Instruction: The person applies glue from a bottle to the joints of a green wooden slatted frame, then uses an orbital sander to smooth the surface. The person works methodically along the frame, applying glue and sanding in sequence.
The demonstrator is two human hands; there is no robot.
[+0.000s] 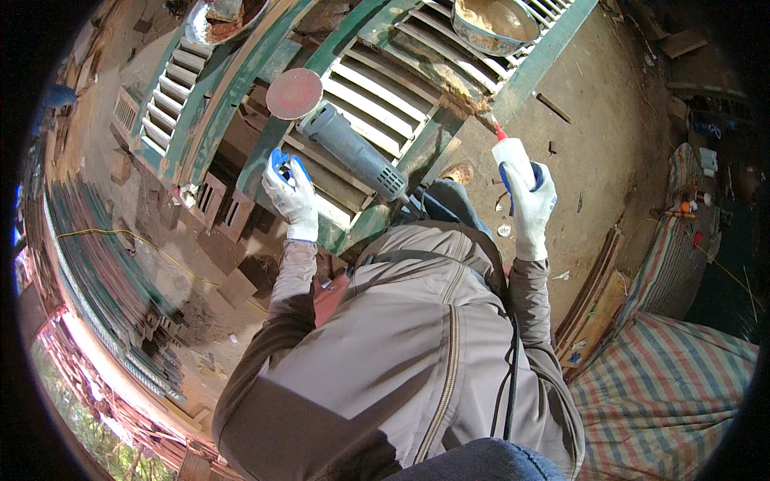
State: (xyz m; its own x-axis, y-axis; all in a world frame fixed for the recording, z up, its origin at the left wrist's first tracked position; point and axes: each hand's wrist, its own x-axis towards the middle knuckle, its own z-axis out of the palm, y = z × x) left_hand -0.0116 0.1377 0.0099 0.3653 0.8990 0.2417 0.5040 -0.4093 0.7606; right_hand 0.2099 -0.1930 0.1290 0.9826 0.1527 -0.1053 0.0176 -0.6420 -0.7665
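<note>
In my right hand (532, 196), gloved in white and blue, is a white squeeze bottle (513, 152) with a red nozzle. The nozzle points up at the damaged, bare-wood edge of a green louvered shutter (512, 94). My left hand (291, 194), in a matching glove, hovers by the shutter's left side. Its fingers are bent but apart, with nothing visible between them. Between my hands a grey-blue angle grinder (353, 152) lies across the pale slats, its round reddish sanding disc (294, 94) toward the far left.
A metal bowl of pale paste (496, 28) rests on the shutter's far end. Another container (216, 24) stands at the far left by a second green shutter (172, 96). Stacked slats (112, 264) lie left; striped cloth (658, 393) and planks (593, 297) lie right.
</note>
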